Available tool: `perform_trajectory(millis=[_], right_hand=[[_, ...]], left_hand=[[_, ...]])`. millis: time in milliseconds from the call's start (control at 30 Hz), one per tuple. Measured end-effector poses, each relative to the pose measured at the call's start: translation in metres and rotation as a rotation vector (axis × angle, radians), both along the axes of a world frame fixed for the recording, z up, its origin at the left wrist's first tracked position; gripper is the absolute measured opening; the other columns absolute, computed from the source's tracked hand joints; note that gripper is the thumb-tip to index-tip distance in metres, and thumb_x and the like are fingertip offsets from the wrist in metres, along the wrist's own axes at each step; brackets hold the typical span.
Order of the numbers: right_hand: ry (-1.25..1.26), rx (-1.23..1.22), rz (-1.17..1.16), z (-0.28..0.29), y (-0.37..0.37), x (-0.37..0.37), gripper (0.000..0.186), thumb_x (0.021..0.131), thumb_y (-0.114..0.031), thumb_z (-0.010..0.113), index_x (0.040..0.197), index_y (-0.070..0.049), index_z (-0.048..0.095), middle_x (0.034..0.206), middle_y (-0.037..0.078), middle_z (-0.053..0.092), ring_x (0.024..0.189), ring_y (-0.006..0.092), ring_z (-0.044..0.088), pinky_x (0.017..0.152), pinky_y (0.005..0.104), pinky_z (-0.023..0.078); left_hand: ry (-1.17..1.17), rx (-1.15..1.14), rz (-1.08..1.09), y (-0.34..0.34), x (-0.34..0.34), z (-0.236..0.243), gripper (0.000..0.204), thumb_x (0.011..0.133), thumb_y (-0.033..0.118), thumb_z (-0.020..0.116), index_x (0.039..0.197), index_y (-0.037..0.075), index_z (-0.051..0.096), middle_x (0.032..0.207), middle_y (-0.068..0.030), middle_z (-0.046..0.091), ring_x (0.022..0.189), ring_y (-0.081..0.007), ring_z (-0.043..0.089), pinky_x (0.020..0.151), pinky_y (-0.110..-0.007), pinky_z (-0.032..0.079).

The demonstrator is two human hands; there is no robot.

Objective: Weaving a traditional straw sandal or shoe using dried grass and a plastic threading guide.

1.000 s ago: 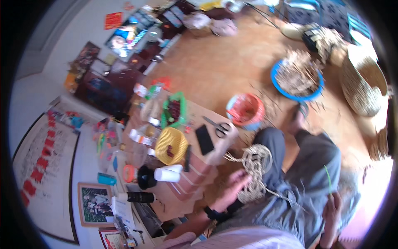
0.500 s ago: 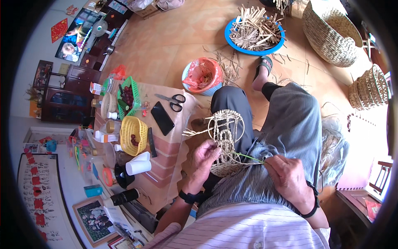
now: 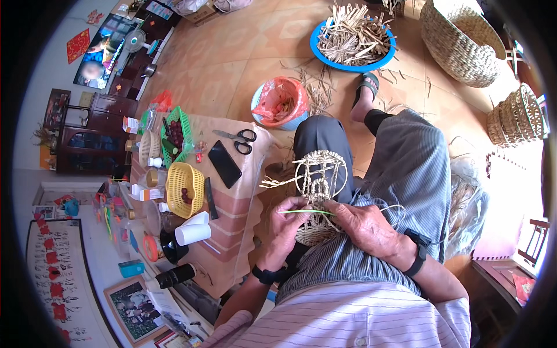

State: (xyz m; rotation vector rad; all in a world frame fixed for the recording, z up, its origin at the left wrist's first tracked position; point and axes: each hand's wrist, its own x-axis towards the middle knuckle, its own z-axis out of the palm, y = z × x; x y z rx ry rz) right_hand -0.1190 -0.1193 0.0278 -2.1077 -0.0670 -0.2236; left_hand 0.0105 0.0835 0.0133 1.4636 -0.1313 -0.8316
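A woven straw piece (image 3: 321, 155), with an open ring on top and denser weave below, lies over my lap. At its left edge my left hand (image 3: 284, 223) is closed, thumb and fingers pinching the weave. My right hand (image 3: 366, 229) is closed at the other side, its fingertips on the right end of a thin green strip (image 3: 307, 211). That strip crosses in front of the weave, and its left end passes over my left fingers. A loop of pale straw cord (image 3: 396, 207) stands out behind my right hand. My fingers hide the middle of the piece.
On the left, a cloth-covered table (image 3: 232, 209) holds scissors (image 3: 241, 140), a phone (image 3: 224, 164), a yellow basket (image 3: 184, 188) and a green basket (image 3: 178, 136). Ahead stand a lined bin (image 3: 281, 103) and a blue basin (image 3: 354, 65) of dry straw. Large woven baskets (image 3: 458, 49) stand at the right.
My right hand has moved left, up to the woven piece, bringing the green strip in front of it. My left hand stays at the piece's left edge.
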Motion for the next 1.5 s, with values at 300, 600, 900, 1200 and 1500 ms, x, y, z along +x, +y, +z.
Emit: perform_trajectory(millis=[300,600,900,1200,1500], right_hand=[[0.017,-0.069,0.013,0.003,0.001,0.003,0.056,0.086,-0.003,0.06,0.141,-0.003,0.048,0.092,0.016,0.069,0.074,0.0326,0.071,0.062,0.0399,0.059],[0.02,0.038,0.04,-0.007,0.0,0.002,0.053,0.085,-0.002,0.061,0.137,-0.002,0.052,0.091,0.019,0.07,0.073,0.0343,0.071,0.063,0.0406,0.059],[-0.062,-0.166,0.074,0.002,-0.008,-0.006,0.054,0.077,0.002,0.063,0.131,-0.002,0.059,0.082,0.013,0.068,0.065,0.0287,0.069,0.056,0.0378,0.056],[-0.063,-0.188,-0.167,0.024,-0.02,-0.043,0.039,0.081,-0.001,0.071,0.119,-0.003,0.065,0.065,0.005,0.062,0.049,0.0221,0.062,0.046,0.0344,0.05],[-0.139,-0.502,-0.011,0.048,-0.023,-0.038,0.033,0.078,-0.005,0.066,0.111,0.0,0.063,0.065,0.002,0.053,0.053,0.0151,0.06,0.046,0.0319,0.048]], left_hand=[[0.027,0.001,-0.017,-0.001,-0.002,0.003,0.035,0.091,0.005,0.076,0.122,-0.003,0.06,0.107,-0.0059,0.069,0.094,-0.009,0.064,0.084,-0.023,0.052],[-0.013,0.014,-0.105,0.005,-0.005,-0.004,0.031,0.094,0.011,0.074,0.12,0.003,0.06,0.102,-0.001,0.067,0.089,-0.0057,0.06,0.077,-0.021,0.049],[-0.182,0.091,-0.23,0.006,-0.001,-0.009,0.029,0.094,0.013,0.073,0.118,0.004,0.06,0.105,-0.001,0.067,0.09,-0.0067,0.061,0.078,-0.023,0.05],[-0.096,0.041,-0.216,0.002,-0.008,0.002,0.025,0.095,0.011,0.072,0.114,0.004,0.058,0.109,-0.0024,0.066,0.096,-0.0079,0.062,0.085,-0.025,0.05],[-0.22,0.062,-0.239,0.001,-0.002,0.0,0.023,0.096,0.016,0.073,0.109,0.005,0.057,0.102,0.0,0.061,0.092,-0.0063,0.058,0.083,-0.024,0.049]])
